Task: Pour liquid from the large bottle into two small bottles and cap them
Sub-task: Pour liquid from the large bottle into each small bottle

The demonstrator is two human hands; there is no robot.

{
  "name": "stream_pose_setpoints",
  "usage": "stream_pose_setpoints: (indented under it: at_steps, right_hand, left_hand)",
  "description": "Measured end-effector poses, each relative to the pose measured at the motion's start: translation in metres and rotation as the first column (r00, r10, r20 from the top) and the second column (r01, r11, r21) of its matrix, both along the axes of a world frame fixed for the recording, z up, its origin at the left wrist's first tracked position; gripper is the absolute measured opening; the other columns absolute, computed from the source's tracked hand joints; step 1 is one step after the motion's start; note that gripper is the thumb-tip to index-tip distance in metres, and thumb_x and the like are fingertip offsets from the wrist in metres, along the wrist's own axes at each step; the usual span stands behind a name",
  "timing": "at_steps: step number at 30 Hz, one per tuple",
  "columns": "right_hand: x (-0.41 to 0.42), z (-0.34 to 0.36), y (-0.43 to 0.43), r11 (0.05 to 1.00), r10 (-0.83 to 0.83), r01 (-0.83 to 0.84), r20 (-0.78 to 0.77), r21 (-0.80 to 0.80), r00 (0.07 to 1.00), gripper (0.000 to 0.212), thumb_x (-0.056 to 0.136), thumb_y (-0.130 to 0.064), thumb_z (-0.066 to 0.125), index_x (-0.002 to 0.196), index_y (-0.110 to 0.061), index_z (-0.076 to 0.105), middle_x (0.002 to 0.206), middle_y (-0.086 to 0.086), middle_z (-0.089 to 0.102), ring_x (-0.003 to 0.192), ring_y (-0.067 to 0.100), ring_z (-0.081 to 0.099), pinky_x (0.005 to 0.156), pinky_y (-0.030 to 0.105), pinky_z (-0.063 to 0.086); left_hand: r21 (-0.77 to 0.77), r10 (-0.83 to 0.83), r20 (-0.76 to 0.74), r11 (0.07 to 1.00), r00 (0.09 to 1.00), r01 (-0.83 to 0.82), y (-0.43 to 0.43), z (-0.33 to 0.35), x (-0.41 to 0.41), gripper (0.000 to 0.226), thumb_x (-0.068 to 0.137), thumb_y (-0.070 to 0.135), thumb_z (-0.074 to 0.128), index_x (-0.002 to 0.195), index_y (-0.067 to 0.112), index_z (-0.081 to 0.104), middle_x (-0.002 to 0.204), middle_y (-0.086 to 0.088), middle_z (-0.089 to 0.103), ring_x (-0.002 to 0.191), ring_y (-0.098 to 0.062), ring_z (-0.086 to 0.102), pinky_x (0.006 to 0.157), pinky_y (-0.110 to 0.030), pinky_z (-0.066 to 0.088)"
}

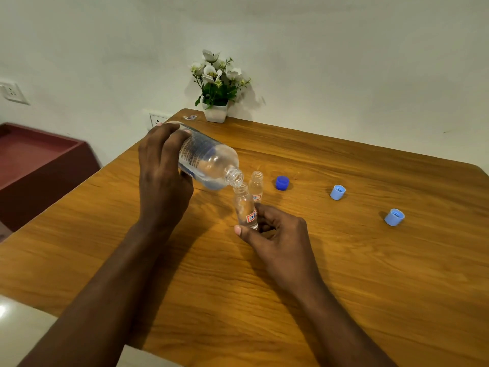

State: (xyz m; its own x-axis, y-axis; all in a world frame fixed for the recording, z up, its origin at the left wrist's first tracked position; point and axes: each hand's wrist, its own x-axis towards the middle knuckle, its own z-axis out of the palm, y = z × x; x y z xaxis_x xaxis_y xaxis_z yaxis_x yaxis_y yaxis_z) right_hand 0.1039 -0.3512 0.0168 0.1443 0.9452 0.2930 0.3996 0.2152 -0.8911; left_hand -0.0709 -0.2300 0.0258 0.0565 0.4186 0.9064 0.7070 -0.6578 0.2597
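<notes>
- I tip the large bottle [209, 161] over the middle of the table [344, 274]. Its open mouth is right above the mouth of the near small bottle [244, 207], so the water can drop straight in.
- My left hand [164, 176] wraps round the fat back end of the large bottle. From there I can tilt it a little at a time.
- My right hand [275, 231] pinches the near small bottle low down, thumb on one side and fingers on the other. I think this stops the thin bottle from falling over.
- The far small bottle [256, 185] stands open just behind it, so the next pour needs only a tiny move.
- The dark blue cap [282, 183] sits just right of the small bottles. Two light blue caps [337, 192] [394, 217] lie farther right, away from drips.
- There is lots of bare wood on the near and right sides.
- The table's left edge is close to my left arm, with a red box [39, 160] past it.
- A flower pot [215, 111] stands at the far edge.
</notes>
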Motion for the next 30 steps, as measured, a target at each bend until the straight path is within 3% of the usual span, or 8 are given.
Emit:
stream_pose_setpoints:
  at_steps: [9, 14, 21, 27, 30]
  right_hand:
    - [0.0, 0.0, 0.0, 1.0, -0.008, 0.008, 0.011, -0.007, 1.0, 0.022, 0.079, -0.021, 0.077, 0.101, -0.024, 0.074, 0.089, -0.011, 0.075, 0.08, 0.005, 0.069, 0.073, 0.034, 0.057]
    - [0.001, 0.001, 0.0, 1.0, -0.017, 0.018, 0.022, -0.003, 1.0, 0.028, 0.08, -0.022, 0.077, 0.107, -0.027, 0.071, 0.094, -0.013, 0.075, 0.084, 0.001, 0.068, 0.075, 0.026, 0.056]
    - [0.003, 0.0, 0.002, 0.999, -0.033, 0.033, 0.01, 0.014, 0.999, 0.026, 0.08, -0.022, 0.077, 0.105, -0.025, 0.071, 0.093, -0.012, 0.075, 0.085, 0.002, 0.068, 0.076, 0.027, 0.056]
    - [0.003, -0.001, 0.004, 0.999, -0.032, 0.032, 0.011, 0.015, 0.999, 0.029, 0.081, -0.023, 0.076, 0.109, -0.024, 0.07, 0.095, -0.013, 0.074, 0.088, 0.002, 0.068, 0.079, 0.028, 0.056]
    - [0.004, -0.003, 0.004, 1.0, -0.029, 0.029, -0.006, 0.0, 1.0, 0.028, 0.08, -0.021, 0.076, 0.107, -0.025, 0.069, 0.094, -0.012, 0.074, 0.087, 0.002, 0.069, 0.08, 0.032, 0.056]
  left_hand:
    - [-0.11, -0.006, -0.03, 0.994, 1.0, 0.003, -0.001, -0.004, 0.002, 0.062, 0.072, -0.009, 0.071, 0.125, 0.008, 0.044, 0.127, -0.021, 0.052, 0.12, -0.037, 0.047, 0.099, -0.032, 0.039]
    - [-0.18, -0.016, -0.053, 0.984, 0.998, 0.006, -0.003, -0.006, 0.003, 0.065, 0.068, -0.006, 0.073, 0.125, 0.008, 0.046, 0.128, -0.017, 0.052, 0.117, -0.035, 0.049, 0.092, -0.027, 0.038]
    - [-0.275, -0.046, -0.112, 0.961, 0.993, 0.013, -0.004, -0.011, 0.006, 0.07, 0.065, 0.012, 0.084, 0.125, 0.01, 0.048, 0.124, -0.013, 0.056, 0.112, -0.03, 0.053, 0.083, -0.029, 0.043]
    - [-0.35, -0.08, -0.081, 0.935, 0.993, 0.047, -0.006, -0.015, 0.01, 0.073, 0.064, 0.021, 0.086, 0.125, 0.009, 0.048, 0.118, -0.01, 0.058, 0.106, -0.025, 0.055, 0.078, -0.028, 0.043]
    - [-0.417, -0.08, -0.012, 0.906, 0.997, 0.067, -0.004, -0.017, 0.009, 0.077, 0.064, 0.025, 0.086, 0.128, 0.011, 0.046, 0.12, -0.008, 0.057, 0.106, -0.022, 0.055, 0.08, -0.033, 0.048]
